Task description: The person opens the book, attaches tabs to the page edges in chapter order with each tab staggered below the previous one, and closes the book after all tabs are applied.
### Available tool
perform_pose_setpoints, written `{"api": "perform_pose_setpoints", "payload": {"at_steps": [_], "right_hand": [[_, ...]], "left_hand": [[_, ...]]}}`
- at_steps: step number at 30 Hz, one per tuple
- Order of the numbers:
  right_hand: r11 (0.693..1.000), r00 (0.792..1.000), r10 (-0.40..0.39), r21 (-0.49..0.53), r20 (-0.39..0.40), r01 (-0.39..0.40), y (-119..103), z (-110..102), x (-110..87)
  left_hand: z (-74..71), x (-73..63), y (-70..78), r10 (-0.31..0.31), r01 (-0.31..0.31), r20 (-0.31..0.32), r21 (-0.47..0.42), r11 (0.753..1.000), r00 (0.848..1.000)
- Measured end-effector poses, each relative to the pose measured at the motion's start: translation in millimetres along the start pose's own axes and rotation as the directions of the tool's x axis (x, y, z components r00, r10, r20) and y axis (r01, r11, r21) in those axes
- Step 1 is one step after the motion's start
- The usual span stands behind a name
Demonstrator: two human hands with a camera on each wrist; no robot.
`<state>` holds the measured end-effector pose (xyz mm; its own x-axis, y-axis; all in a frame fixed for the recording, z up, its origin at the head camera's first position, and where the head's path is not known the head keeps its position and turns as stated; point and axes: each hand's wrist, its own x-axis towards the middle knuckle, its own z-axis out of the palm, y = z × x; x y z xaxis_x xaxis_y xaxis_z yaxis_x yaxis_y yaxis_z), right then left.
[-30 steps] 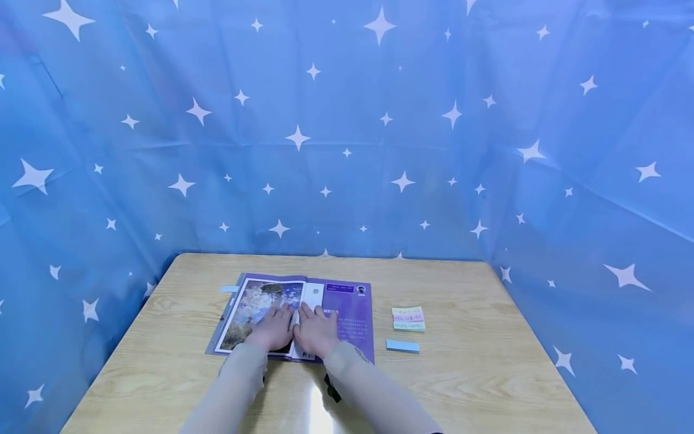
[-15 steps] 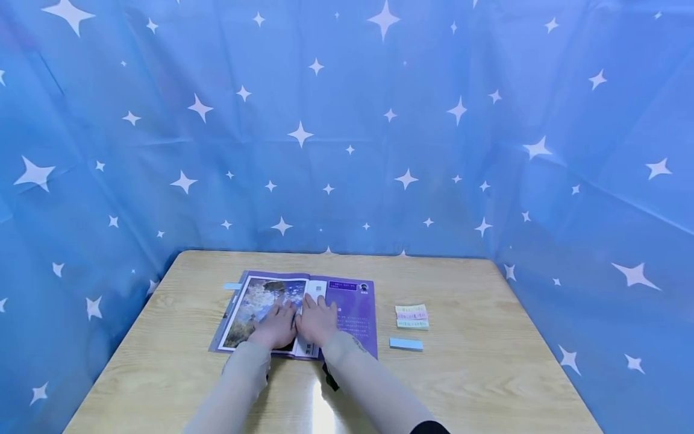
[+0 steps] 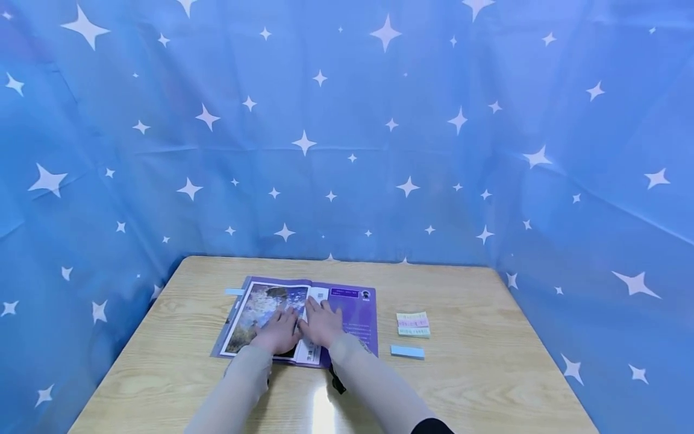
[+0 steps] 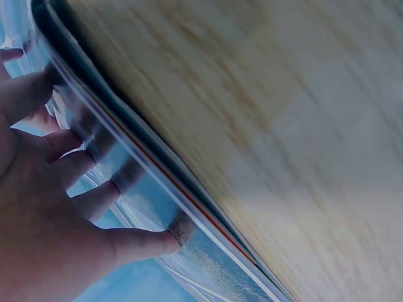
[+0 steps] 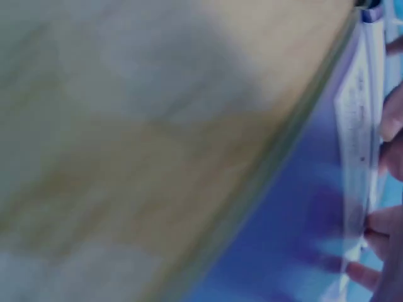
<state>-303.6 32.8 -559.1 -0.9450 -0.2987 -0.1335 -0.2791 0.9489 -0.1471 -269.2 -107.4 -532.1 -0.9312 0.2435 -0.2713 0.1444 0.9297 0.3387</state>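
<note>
An open magazine (image 3: 358,310) lies on the wooden table, a landscape painting on its left page and purple with white text on its right. My left hand (image 3: 278,333) rests on the painting page near the fold, fingers spread. In the left wrist view the fingertips of this left hand (image 4: 56,182) touch the glossy page close to the magazine's lower edge. My right hand (image 3: 322,323) lies just right of the fold, over the white strip, fingers pointing away from me. At the right wrist view's edge, the right hand (image 5: 390,233) shows only partly, fingertips at the page.
A pale blue tab (image 3: 234,292) sticks out from the magazine's left edge. To the right lie sticky notes with handwriting (image 3: 413,324) and a blue strip pad (image 3: 407,352). A blue starry curtain (image 3: 347,132) surrounds the wooden table (image 3: 477,361).
My right hand has slid slightly up along the fold, baring more of the white strip's lower end. The left hand stays on the painting page. The head view has shifted slightly.
</note>
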Motion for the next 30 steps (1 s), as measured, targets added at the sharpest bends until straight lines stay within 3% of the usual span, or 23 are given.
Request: {"api": "perform_pose_setpoints", "payload": {"at_steps": [10, 13, 22, 30], "right_hand": [[1.000, 0.999, -0.007, -0.009, -0.045, 0.006, -11.9, -8.5, 16.8], [1.000, 0.999, 0.009, -0.017, -0.033, -0.010, -11.5, -8.3, 18.1], [0.997, 0.998, 0.063, 0.051, 0.026, -0.064, -2.7, -3.1, 25.0], [0.996, 0.996, 0.085, 0.003, -0.001, -0.085, 3.0, -4.6, 29.3]], "left_hand": [[-5.0, 4.1, -9.6, -0.011, 0.010, -0.044, -0.011, 1.000, 0.999], [-6.2, 5.0, -10.3, -0.002, 0.001, -0.032, -0.031, 1.000, 0.999], [-0.5, 6.3, -5.0, -0.004, 0.004, -0.002, -0.032, 0.999, 1.000], [6.1, 4.9, 1.3, -0.017, 0.017, -0.012, -0.005, 1.000, 1.000]]}}
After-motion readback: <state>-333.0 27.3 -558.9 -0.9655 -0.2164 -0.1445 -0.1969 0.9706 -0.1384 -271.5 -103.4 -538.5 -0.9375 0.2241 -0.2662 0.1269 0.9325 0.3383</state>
